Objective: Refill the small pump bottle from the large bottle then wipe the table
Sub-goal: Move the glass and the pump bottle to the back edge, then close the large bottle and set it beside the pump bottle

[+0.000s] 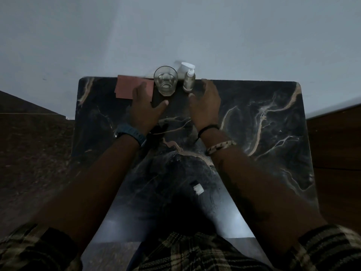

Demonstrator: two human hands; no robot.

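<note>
A small pump bottle [189,81] with a white pump head stands upright at the far edge of the black marble table [263,124]. Behind it a white cap or bottle top [184,68] shows against the wall. A clear glass tumbler [165,83] stands just left of the pump bottle. A pink cloth [125,88] lies flat at the far left. My left hand [145,108] hovers over the cloth's right edge, fingers spread. My right hand [205,102] is open just right of the pump bottle, holding nothing.
A small white cap [198,189] lies on the table near me, between my forearms. A pale wall runs behind the table. Dark floor lies to the left and a brown wooden surface [336,143] to the right.
</note>
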